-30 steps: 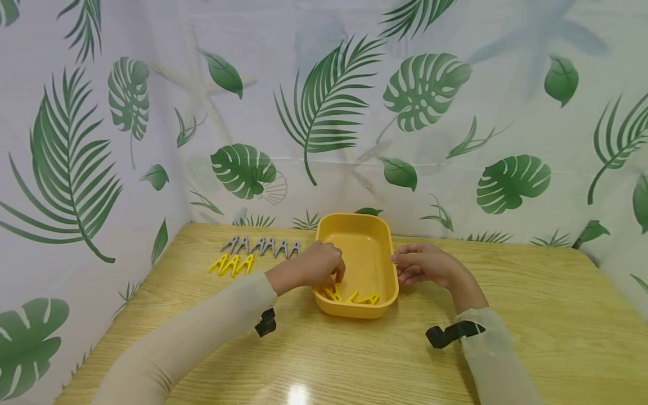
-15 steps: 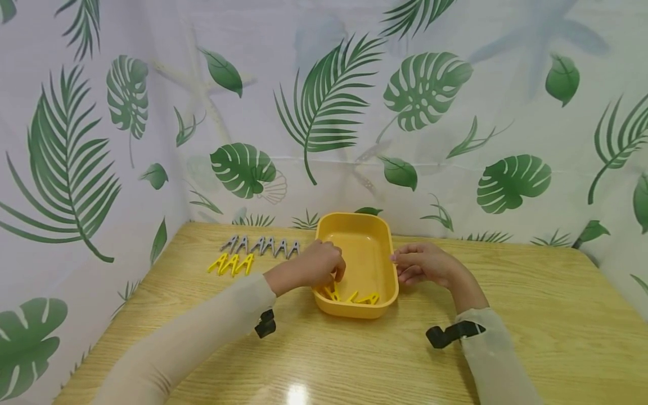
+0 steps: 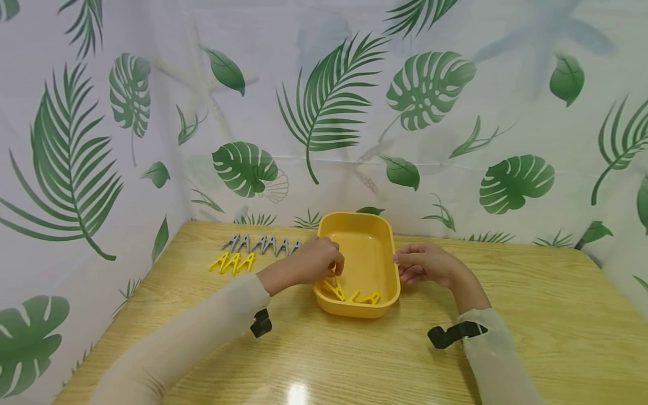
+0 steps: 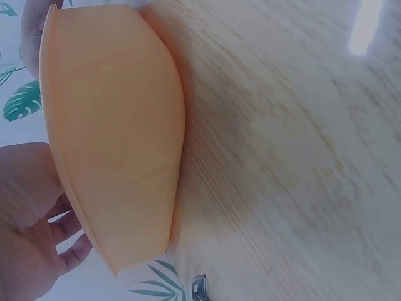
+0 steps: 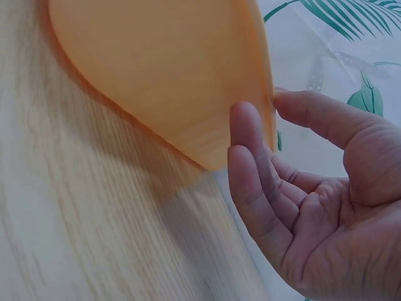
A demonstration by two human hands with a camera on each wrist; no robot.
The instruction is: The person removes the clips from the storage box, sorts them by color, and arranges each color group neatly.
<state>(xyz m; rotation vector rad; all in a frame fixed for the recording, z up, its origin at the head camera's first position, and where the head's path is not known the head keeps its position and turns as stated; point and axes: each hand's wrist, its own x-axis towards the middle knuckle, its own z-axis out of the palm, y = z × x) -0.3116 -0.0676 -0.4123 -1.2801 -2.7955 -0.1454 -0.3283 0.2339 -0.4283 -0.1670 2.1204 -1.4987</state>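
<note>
In the head view a yellow plastic basin (image 3: 365, 264) stands against the back wall. My left hand (image 3: 316, 260) reaches over its left rim, fingers curled down inside. They appear to pinch the upper end of a yellow clothespin (image 3: 336, 291), which stands tilted in the near left corner; the fingertips are partly hidden. Two other yellow clothespins (image 3: 371, 298) lie along the near inner wall. My right hand (image 3: 430, 267) holds the right rim, thumb on the edge. In the right wrist view its other fingers (image 5: 243, 172) lie outside the wall.
Left of the basin, several grey clothespins (image 3: 258, 243) form a row on the wooden table (image 3: 385, 360). A shorter row of three yellow clothespins (image 3: 233, 262) lies in front of them. A leaf-print cloth (image 3: 329, 112) hangs close behind the table.
My left hand has shifted slightly up and to the left, and more of the yellow clothespin beneath its fingers shows. My right hand and the basin have stayed put.
</note>
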